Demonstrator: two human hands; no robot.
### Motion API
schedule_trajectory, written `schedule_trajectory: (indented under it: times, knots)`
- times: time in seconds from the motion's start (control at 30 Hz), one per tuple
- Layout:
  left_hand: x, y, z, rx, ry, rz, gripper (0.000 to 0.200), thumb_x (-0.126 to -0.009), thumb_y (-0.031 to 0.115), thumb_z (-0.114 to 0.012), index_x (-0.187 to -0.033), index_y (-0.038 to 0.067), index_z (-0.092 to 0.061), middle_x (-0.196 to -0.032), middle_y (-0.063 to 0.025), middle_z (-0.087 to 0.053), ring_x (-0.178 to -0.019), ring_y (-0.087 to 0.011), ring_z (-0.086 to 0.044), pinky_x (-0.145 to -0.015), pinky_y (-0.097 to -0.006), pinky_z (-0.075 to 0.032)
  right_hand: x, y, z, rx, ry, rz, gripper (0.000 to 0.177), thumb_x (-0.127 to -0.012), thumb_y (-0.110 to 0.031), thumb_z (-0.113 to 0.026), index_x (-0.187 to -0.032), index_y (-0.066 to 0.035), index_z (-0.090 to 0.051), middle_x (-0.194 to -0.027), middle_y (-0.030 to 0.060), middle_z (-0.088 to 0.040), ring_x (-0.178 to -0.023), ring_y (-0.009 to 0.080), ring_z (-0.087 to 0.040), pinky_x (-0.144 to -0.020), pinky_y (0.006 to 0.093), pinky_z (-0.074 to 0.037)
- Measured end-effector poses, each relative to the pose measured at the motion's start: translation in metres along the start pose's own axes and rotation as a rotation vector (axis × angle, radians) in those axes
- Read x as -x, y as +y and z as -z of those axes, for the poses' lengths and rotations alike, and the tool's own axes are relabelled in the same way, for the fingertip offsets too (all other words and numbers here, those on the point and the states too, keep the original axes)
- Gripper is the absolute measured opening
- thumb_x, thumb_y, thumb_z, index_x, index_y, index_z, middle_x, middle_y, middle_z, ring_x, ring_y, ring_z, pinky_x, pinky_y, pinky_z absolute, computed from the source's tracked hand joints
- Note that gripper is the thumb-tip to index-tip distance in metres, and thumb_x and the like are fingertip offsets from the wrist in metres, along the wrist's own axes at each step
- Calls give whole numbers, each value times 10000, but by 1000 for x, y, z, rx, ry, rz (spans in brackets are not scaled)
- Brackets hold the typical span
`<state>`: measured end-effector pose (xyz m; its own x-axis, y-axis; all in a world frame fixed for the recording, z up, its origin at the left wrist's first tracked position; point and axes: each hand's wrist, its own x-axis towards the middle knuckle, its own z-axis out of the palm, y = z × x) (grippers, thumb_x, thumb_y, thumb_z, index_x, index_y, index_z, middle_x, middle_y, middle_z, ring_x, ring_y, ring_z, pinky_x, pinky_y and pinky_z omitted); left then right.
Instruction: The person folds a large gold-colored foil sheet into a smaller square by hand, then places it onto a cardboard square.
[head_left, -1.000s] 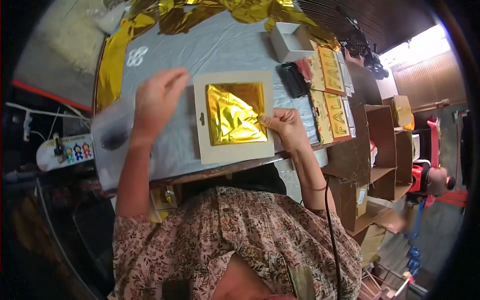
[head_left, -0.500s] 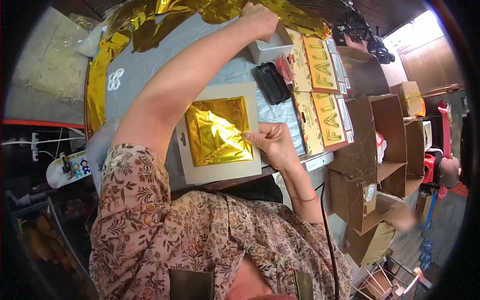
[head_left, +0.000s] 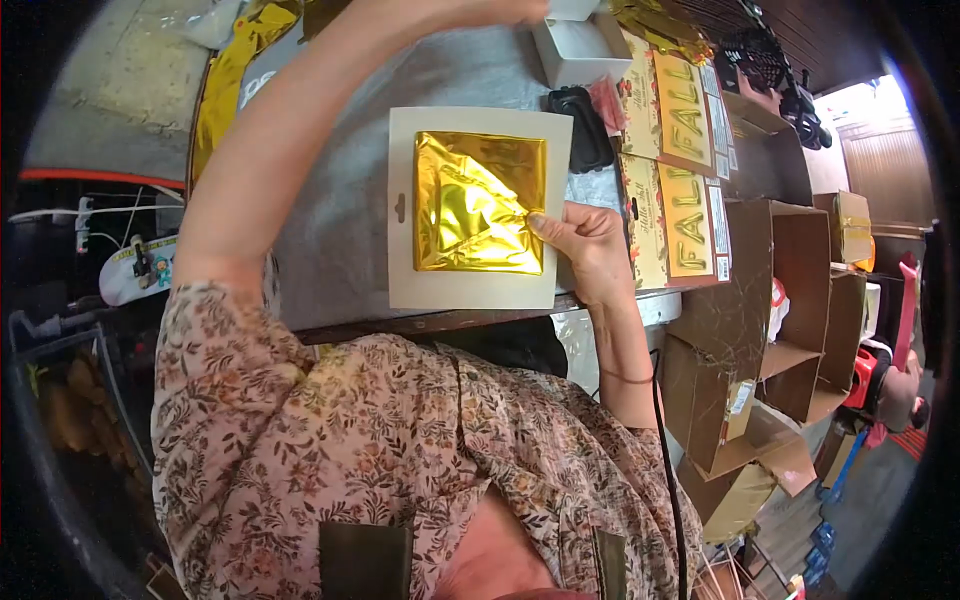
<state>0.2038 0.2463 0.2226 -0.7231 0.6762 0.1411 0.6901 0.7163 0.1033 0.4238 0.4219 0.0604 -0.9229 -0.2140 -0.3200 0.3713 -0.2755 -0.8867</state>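
My right hand (head_left: pixel 592 250) pinches the right edge of a white card (head_left: pixel 402 280), its thumb on top of the folded gold foil packet (head_left: pixel 480 205) lying on the card. The card has a hang hole on its left side. My left arm stretches up across the table, and my left hand (head_left: pixel 522 10) is cut off at the top edge near a small white box (head_left: pixel 582 52); its fingers are hidden.
A black tray (head_left: pixel 580 130) and pink material (head_left: pixel 606 104) lie below the white box. Printed FALL packages (head_left: pixel 690 215) are at the table's right. Gold foil (head_left: pixel 225 95) lines the left edge. Cardboard boxes (head_left: pixel 735 330) stand beyond the right side.
The view has shifted, and the card with the foil now appears higher and squarer in the frame. My left hand has moved to the upper edge, partly out of view.
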Motion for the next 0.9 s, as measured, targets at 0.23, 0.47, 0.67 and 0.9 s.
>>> schedule_trajectory:
  times: [0.23, 0.47, 0.67, 0.9]
  knots:
    - [123, 23, -17, 103, 21, -89, 140, -810, 165, -747, -780, 31, -723, -899, -73, -667, -907, -275, -659, -839, -406, -506, 2, -3, 8, -45, -50, 8, 153, -922, -34, -745, -1044, 55, -769, -965, 103, -775, -789, 113, -694, -734, 250, -545]
    - [156, 22, -32, 187, 33, 51, 152, -797, 173, -756, -862, 36, -765, -965, -103, -710, -968, -296, -685, -845, -431, -518, 5, 4, 8, -44, -126, -4, 172, -931, -38, -732, -1069, 59, -767, -986, 110, -774, -810, 126, -702, -755, 259, -547]
    - [184, 28, -24, 367, 212, 77, 166, -833, 161, -757, -912, 16, -771, -929, -91, -712, -895, -257, -694, -827, -373, -536, 10, 10, 0, -40, -142, 28, 197, -935, -47, -725, -1092, 67, -758, -1026, 123, -769, -855, 133, -701, -787, 264, -541]
    - [315, -50, 9, 628, 697, -217, 226, -861, 256, -792, -944, 46, -800, -871, -110, -760, -849, -241, -707, -822, -307, -534, 7, 17, 3, 94, -90, 125, 241, -942, -83, -699, -1126, 70, -732, -1066, 90, -748, -929, 145, -679, -859, 269, -498]
